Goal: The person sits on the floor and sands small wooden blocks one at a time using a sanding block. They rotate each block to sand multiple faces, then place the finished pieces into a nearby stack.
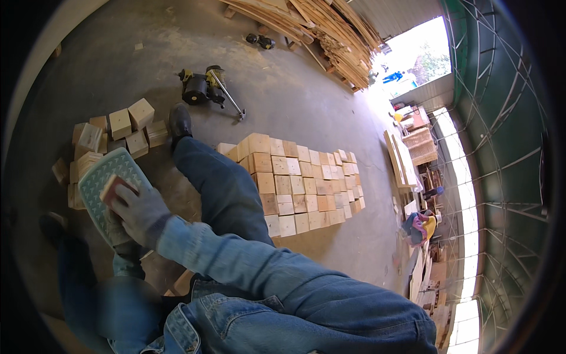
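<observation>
My right hand [141, 209], in a grey glove, reaches across my body and grips a small reddish-brown block [113, 187]. It presses the block against a pale green dotted plastic board [106, 171]. My left hand [119, 236], also gloved, holds that board from below and is mostly hidden behind my right hand. My denim-clad leg stretches forward to a black shoe [180, 121].
Neat rows of square wooden blocks [306, 183] lie on the concrete floor right of my leg. A loose heap of blocks [121, 130] sits at the left. A black and yellow power tool [203, 87] lies beyond, stacked lumber [321, 29] further back, and a crouching person [420, 227] at the right.
</observation>
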Tool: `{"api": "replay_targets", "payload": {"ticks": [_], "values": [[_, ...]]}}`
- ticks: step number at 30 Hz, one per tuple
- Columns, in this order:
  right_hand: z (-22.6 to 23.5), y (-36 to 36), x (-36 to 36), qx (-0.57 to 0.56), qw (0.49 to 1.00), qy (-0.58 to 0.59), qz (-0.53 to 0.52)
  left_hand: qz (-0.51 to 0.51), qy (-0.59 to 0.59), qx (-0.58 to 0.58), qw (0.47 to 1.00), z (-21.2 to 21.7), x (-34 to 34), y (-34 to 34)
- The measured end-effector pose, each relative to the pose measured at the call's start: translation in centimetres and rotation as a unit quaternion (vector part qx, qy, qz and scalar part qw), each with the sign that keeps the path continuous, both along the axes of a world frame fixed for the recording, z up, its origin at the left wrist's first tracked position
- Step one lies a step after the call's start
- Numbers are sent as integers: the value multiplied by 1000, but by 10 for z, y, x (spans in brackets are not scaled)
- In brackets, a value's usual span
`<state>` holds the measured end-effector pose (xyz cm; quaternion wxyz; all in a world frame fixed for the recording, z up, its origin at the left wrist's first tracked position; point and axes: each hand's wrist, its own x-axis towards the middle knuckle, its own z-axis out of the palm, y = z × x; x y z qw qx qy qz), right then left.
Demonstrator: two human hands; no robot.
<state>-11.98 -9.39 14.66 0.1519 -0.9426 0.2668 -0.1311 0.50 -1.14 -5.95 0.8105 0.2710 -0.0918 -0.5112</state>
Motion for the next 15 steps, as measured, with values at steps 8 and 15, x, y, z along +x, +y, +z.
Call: {"api": "replay_targets", "payload": {"ticks": [8, 15], "values": [[6, -33, 56, 10, 998, 41, -44, 22, -17, 24, 999, -24, 0, -17], [9, 17, -41, 38, 999, 22, -1, -35, -2, 6, 999, -13, 10, -7]]}}
